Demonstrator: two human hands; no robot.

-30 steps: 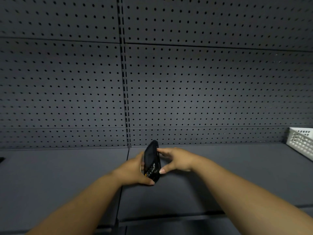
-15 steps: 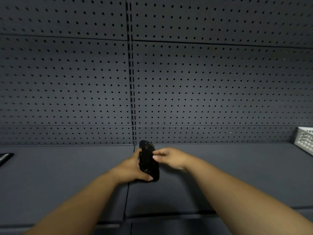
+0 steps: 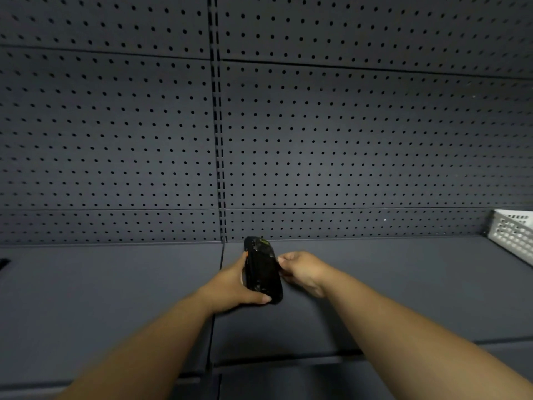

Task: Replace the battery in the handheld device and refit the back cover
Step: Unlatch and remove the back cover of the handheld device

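— Between the two hands, above the dark shelf, sits the handheld device, held upright with its broad face toward the camera. What sort of thing is it to hold?

— My guess is a rigid plastic shell, light enough for one hand, smooth and a bit slippery on the glossy face. Best taken by its long edges, not the face.

— Which is how it's held?

— Yes. The left hand is closed around the left edge, thumb hooked under the bottom end. The right hand is curled, its fingertips pinching the right edge near the top.

— Cover on or off?

— Cannot tell; too dark and blurred. No loose battery shows.

— And the arms?

— Both forearms reach forward, wrists angled inward so the hands meet at the device. A white basket sits well off to the right.
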